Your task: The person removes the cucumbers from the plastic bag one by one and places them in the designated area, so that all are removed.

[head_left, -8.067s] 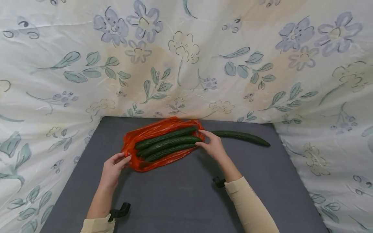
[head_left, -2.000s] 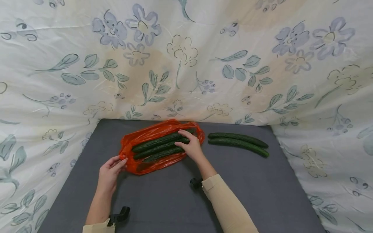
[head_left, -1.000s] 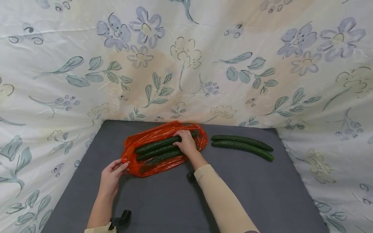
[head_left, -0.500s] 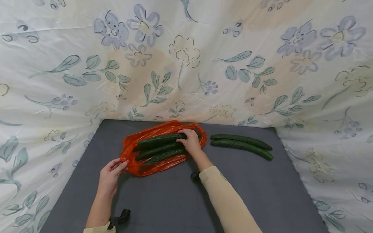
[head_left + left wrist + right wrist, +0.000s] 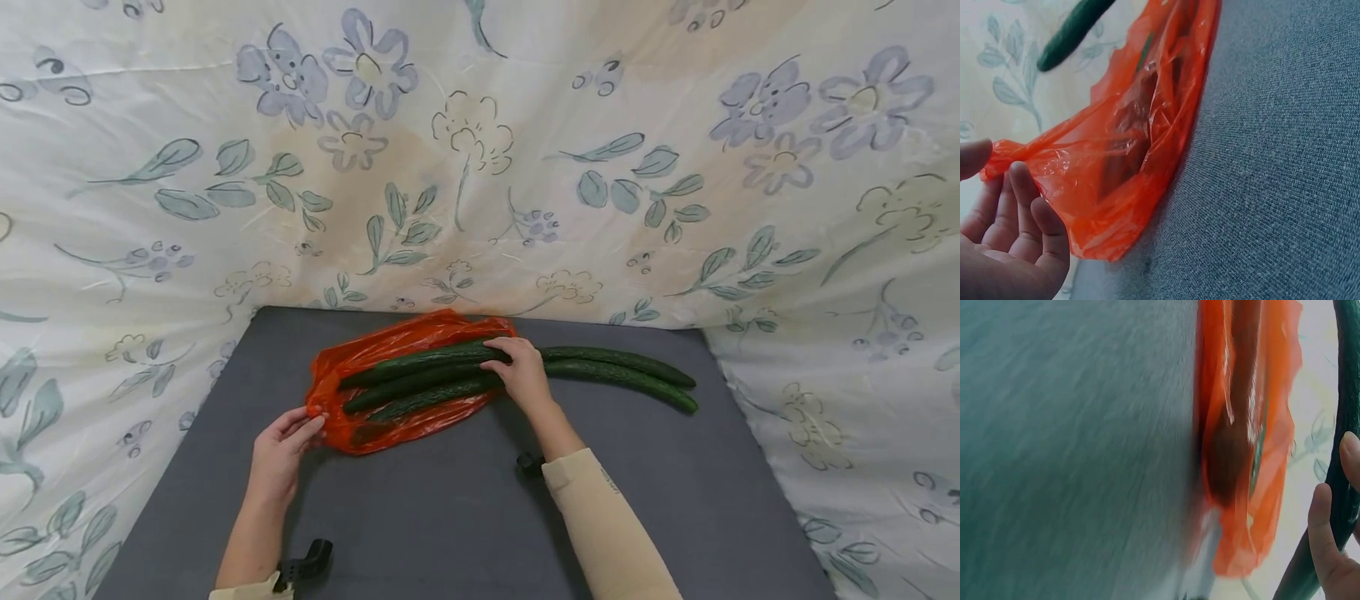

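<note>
An orange-red plastic bag point(image 5: 438, 323) lies open on the grey table with dark green cucumbers point(image 5: 427, 404) in it. My left hand point(image 5: 281, 450) pinches the bag's near left corner, which the left wrist view shows drawn out between thumb and fingertips. With thumb and fingers, my right hand point(image 5: 525, 377) grips a long cucumber point(image 5: 1349, 381); in the right wrist view it is raised above the bag. Its left part still passes over the other cucumbers in the head view, and its far end is hidden behind the hand. The left wrist view shows the raised cucumber's tip point(image 5: 1063, 50).
To the right of the bag, two slightly curved cucumbers point(image 5: 622, 372) lie side by side on the grey table point(image 5: 450, 517). A floral cloth point(image 5: 480, 242) rises along the table's back and sides. Black wrist straps point(image 5: 307, 565) sit on both forearms.
My right hand reached into the bag, took hold of a cucumber, lifted it and moved right. Earlier a second cucumber joined the one lying at the right. My left hand keeps its pinch.
</note>
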Action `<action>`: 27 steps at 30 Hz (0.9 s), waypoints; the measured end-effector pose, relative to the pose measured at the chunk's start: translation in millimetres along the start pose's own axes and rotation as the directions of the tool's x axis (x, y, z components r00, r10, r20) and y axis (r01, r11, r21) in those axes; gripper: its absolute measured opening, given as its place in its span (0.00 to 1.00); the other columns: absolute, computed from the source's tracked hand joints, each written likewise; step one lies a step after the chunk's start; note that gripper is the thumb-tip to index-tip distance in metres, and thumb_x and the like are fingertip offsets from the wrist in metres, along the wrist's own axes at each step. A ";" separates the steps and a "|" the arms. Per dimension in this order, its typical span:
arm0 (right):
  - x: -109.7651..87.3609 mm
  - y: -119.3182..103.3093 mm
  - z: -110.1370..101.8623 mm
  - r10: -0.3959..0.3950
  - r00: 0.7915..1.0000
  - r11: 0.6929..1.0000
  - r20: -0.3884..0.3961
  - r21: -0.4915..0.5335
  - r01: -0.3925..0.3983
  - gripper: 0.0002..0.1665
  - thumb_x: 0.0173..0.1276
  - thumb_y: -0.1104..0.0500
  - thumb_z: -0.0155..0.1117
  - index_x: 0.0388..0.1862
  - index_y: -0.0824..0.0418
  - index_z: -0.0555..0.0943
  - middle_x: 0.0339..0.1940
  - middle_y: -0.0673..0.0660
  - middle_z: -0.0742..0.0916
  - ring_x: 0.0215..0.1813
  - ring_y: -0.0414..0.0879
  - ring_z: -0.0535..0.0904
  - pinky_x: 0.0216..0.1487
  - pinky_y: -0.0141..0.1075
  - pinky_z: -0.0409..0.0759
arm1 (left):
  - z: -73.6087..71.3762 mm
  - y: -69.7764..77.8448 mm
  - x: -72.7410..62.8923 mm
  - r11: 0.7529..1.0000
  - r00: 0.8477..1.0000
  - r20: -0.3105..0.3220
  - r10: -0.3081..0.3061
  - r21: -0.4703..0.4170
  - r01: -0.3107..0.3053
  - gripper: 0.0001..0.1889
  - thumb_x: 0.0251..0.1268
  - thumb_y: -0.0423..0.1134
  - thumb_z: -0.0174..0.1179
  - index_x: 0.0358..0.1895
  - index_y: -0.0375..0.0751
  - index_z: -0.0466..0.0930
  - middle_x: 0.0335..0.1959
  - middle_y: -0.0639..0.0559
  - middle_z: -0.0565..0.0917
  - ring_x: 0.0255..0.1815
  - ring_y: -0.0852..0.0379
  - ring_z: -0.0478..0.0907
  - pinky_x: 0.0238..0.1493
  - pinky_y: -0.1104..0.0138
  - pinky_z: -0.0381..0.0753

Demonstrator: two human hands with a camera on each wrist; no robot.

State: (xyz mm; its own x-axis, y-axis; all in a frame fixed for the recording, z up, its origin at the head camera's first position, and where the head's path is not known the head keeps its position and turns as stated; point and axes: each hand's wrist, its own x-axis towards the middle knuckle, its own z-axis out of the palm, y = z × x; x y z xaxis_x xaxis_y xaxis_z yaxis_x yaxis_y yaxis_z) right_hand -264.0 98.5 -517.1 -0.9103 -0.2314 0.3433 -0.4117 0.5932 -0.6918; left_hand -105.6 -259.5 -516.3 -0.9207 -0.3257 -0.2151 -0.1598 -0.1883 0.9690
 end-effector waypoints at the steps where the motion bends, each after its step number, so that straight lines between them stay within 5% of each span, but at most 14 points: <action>1: -3.1 1.0 -4.5 0.008 1.000 1.000 -0.006 0.002 -0.008 0.23 0.60 0.57 0.76 0.56 0.54 0.86 0.56 0.53 0.88 0.64 0.56 0.77 0.65 0.54 0.76 | -0.4 0.0 -0.1 1.000 1.000 0.002 -0.001 -0.001 0.001 0.15 0.67 0.41 0.68 0.52 0.38 0.80 0.38 0.64 0.88 0.35 0.60 0.84 0.42 0.71 0.83; 18: -49.3 45.5 -73.0 0.115 0.987 0.987 -0.108 -0.103 -0.127 0.24 0.60 0.56 0.77 0.56 0.54 0.86 0.55 0.58 0.87 0.61 0.59 0.78 0.61 0.57 0.76 | -4.4 -0.9 0.2 0.999 1.000 0.017 -0.013 0.048 0.012 0.20 0.68 0.43 0.67 0.57 0.36 0.77 0.39 0.66 0.87 0.37 0.61 0.83 0.44 0.70 0.83; 27: -75.7 77.9 -106.7 0.236 0.967 0.947 -0.098 -0.198 -0.251 0.24 0.65 0.58 0.73 0.60 0.54 0.84 0.60 0.61 0.85 0.64 0.62 0.76 0.62 0.61 0.74 | -1.1 -1.4 -1.4 1.000 0.999 0.039 0.006 0.029 -0.007 0.18 0.69 0.43 0.66 0.55 0.36 0.78 0.40 0.66 0.88 0.36 0.62 0.83 0.43 0.71 0.83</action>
State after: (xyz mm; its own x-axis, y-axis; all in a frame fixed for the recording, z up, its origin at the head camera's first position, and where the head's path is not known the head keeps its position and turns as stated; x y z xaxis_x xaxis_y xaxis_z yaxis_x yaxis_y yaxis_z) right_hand -222.5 244.5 -529.2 -0.9730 -0.0082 0.2307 -0.1526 0.7729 -0.6159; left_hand -103.7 -259.9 -517.4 -0.9349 -0.2900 -0.2046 -0.1637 -0.1592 0.9736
